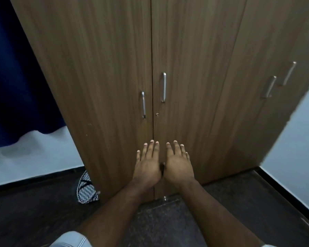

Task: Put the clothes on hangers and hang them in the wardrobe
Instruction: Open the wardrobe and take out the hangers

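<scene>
From the head camera, a brown wooden wardrobe [185, 50] fills most of the view, and all of its doors are closed. The seam between the 2 middle doors runs straight down the centre of the picture. A metal handle [143, 105] sits on the door left of that seam, and a second handle [164, 87] sits a little higher on the door right of it. A small keyhole [157, 114] lies just right of the seam, below the second handle. 2 more handles [270, 87] show on the doors farther right.

The left hand [147, 164] is held flat, back upward, fingers straight and slightly spread, holding nothing. The right hand [178, 165] is just beside it in the same pose, fingers straight, also holding nothing. Both are stretched toward the lower part of the middle doors, 1 on each side of the seam; whether the fingertips touch the wood cannot be told.

No clothes or hangers show here. A black-and-white patterned bag [86, 190] rests on the dark floor [34, 211] against the wardrobe's left corner. A dark blue curtain [16, 86] hangs at the left, over a white wall [34, 163].
</scene>
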{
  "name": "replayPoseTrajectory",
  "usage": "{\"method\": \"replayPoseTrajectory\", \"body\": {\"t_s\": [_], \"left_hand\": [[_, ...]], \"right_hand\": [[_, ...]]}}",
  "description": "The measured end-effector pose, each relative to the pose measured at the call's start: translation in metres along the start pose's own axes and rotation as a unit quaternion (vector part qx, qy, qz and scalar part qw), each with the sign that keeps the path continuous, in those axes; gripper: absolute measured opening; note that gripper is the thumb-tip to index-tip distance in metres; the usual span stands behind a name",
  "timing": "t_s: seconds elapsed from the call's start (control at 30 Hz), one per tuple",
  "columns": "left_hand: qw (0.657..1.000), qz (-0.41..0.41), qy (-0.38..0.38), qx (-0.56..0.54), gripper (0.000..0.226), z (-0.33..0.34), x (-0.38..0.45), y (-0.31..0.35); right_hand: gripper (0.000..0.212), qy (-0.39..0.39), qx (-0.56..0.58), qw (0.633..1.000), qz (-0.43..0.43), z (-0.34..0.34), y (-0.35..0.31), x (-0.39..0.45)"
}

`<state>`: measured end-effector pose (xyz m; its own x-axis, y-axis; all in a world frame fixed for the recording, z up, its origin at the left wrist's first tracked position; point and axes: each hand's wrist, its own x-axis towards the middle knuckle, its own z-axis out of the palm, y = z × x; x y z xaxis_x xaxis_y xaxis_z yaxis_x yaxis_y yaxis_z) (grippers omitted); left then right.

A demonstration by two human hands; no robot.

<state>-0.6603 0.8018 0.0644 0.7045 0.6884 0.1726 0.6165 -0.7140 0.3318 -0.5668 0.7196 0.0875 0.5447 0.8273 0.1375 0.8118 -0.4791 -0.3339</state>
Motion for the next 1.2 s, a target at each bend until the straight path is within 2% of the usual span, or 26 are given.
{"method": "replayPoseTrajectory", "body": {"t_s": [0.13,0.3,0.43,0.57,0.67,0.73,0.8,1.03,1.2], "left_hand": [[0.995,-0.014,0.023,-0.096,0.071,-0.019,0.064,-0.017],[0.954,-0.123,0.070,-0.264,0.063,-0.051,0.146,-0.029],[0.895,-0.161,0.110,-0.402,0.057,-0.067,0.191,-0.033],[0.858,-0.196,0.181,-0.438,0.038,-0.078,0.211,-0.033],[0.784,-0.226,0.177,-0.550,0.038,-0.086,0.216,-0.033],[0.743,-0.239,0.145,-0.608,0.050,-0.089,0.217,-0.036],[0.720,-0.253,0.133,-0.632,0.063,-0.092,0.217,-0.039],[0.677,-0.274,0.133,-0.670,0.087,-0.088,0.205,-0.048],[0.672,-0.282,0.116,-0.675,0.092,-0.087,0.180,-0.054]], "right_hand": [[0.069,0.004,0.108,0.994,0.000,0.000,-0.015,0.061],[0.056,0.007,0.274,0.961,0.038,-0.010,-0.025,0.138],[0.047,-0.015,0.453,0.890,0.050,-0.012,-0.032,0.196],[0.033,-0.017,0.560,0.827,0.042,-0.011,-0.035,0.236],[0.019,-0.075,0.651,0.752,0.079,-0.013,-0.034,0.257],[0.034,-0.139,0.692,0.702,0.093,-0.012,-0.029,0.266],[0.051,-0.181,0.719,0.662,0.110,-0.011,-0.024,0.275],[0.071,-0.272,0.770,0.564,0.125,-0.009,-0.006,0.278],[0.074,-0.299,0.770,0.551,0.115,-0.004,0.007,0.258]]}}
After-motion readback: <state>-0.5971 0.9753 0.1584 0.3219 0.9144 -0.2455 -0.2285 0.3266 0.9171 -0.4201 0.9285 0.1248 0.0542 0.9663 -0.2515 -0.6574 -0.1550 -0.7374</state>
